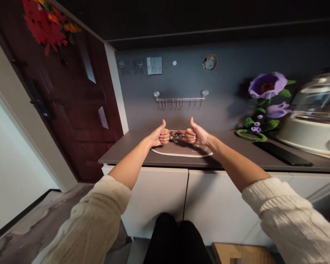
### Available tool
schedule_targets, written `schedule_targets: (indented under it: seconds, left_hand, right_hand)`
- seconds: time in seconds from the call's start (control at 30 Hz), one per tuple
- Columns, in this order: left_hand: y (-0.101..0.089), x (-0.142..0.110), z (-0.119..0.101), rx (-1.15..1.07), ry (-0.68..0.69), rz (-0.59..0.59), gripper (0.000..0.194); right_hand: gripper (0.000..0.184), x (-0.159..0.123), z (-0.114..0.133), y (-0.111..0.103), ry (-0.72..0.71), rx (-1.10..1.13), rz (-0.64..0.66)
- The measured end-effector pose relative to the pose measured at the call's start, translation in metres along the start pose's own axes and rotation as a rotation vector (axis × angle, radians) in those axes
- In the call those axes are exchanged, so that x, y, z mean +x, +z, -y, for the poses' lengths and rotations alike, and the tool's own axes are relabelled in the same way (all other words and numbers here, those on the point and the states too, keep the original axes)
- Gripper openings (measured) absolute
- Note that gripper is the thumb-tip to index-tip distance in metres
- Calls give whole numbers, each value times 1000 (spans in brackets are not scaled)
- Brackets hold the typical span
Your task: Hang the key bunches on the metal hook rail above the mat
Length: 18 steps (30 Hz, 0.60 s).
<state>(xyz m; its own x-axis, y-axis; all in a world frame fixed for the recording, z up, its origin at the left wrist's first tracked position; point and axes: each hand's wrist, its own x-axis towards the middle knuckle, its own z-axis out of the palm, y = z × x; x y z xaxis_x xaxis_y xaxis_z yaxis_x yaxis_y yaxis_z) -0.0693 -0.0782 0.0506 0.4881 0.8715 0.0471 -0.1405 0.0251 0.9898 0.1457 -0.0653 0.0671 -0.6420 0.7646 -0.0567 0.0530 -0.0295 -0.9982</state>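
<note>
My left hand (160,135) and my right hand (195,135) are held out over a dark countertop (132,152). Each is a fist with the thumb pointing up, and nothing shows inside either fist. Between the two fists lies a bunch of keys (177,136) on a round grey tray (181,151) with a pale rim. Neither hand touches the keys. Cream knitted sleeves are pushed up both forearms.
A hook rail (179,99) hangs on the grey wall behind. A purple knitted flower (266,99) stands at the right, beside a black phone (282,154) and a large white appliance (313,121). A dark wooden door (71,95) is at the left. White cabinet doors (165,194) are below.
</note>
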Motion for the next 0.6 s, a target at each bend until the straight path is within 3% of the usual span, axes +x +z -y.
schedule_targets:
  seconds: [0.2, 0.6]
  left_hand:
    - [-11, 0, 30, -88, -51, -53, 66]
    - [-12, 2, 24, -43, -77, -64, 65]
  right_hand:
    - [65, -2, -37, -8, -53, 113, -51]
    - [64, 0, -34, -5, -74, 70, -98]
